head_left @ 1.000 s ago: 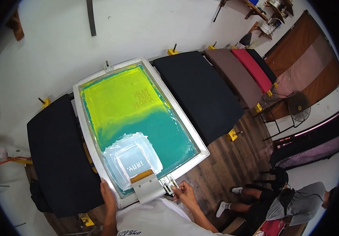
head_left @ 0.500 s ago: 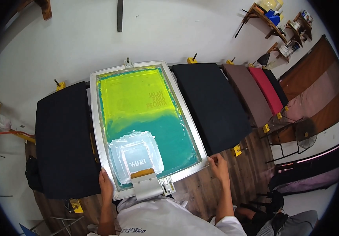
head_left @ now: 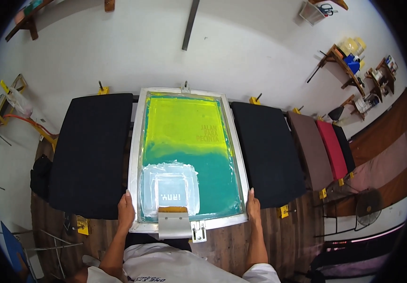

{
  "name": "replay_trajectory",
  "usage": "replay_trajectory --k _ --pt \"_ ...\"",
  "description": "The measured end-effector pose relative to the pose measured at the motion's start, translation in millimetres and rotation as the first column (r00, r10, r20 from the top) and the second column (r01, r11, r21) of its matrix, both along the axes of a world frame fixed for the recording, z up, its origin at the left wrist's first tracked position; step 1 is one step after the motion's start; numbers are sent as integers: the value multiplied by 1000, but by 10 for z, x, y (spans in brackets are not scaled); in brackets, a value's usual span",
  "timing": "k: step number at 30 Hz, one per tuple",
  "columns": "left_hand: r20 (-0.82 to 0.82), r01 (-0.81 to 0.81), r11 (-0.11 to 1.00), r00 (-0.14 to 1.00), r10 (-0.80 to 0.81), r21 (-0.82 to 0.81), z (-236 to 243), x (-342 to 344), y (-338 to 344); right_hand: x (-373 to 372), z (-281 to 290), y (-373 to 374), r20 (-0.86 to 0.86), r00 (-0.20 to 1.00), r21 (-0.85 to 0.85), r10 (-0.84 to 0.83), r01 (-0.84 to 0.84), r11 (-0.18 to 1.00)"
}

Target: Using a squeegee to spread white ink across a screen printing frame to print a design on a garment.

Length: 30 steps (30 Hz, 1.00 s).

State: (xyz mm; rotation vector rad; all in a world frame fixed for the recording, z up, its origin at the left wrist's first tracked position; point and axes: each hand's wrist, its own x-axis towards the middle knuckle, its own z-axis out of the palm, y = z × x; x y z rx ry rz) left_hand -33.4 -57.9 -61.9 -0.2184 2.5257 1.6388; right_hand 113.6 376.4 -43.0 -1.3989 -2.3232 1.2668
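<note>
My left hand grips the left side of a silver-framed printing screen, near its lower corner. My right hand is closed on the right side, also near the bottom. The mesh is yellow-green in its upper half and teal below, with faint lettering and a pale blue patch at lower left. A metal plate and a slotted bracket sit on the lower edge. Dark cloth-covered boards lie either side, the left one and the right one.
Brown and red boards continue right, along a row of yellow clamps. Wall shelves hold supplies. A fan stands at the right, a plastic bag hangs left, above the wooden floor.
My right hand has left the bottom bracket and moved up to the screen's right side. The screen now appears straighter as the view has turned. The co-worker has left the view.
</note>
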Motion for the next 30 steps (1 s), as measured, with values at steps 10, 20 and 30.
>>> replay_trajectory --k 10,20,30 --pt "-64 3 1000 998 -5 -20 26 -59 -160 238 40 -87 -126 991 -85 -50 40 996" --pt "-99 82 993 992 -74 80 -8 -80 -207 302 11 -61 -228 973 -191 -25 -20 981" --pt "-130 7 989 991 -26 -146 223 -120 -211 276 -70 -79 -309 949 -201 67 -134 971"
